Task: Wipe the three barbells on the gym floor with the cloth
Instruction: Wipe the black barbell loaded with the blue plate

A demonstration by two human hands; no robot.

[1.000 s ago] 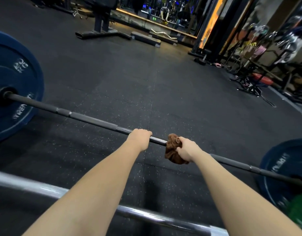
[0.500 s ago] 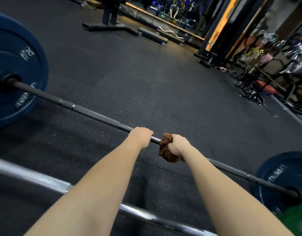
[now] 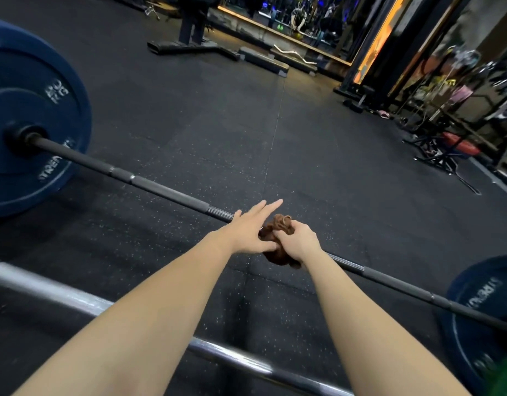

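Observation:
A black barbell lies across the dark rubber floor with a blue plate at its left end and another blue plate at its right end. My right hand grips a bunched brown cloth wrapped round the middle of the bar. My left hand hovers just left of the cloth with fingers stretched out over the bar, its thumb near the cloth. A second, silver barbell runs across the floor nearer to me, under my forearms.
A green plate shows at the bottom right corner. A bench frame and low steps stand at the back. Racks, a red-padded bench and other gear crowd the right side.
My left hand has let go of the bar and opened its fingers. My right hand with the cloth has slid left along the bar towards the left hand.

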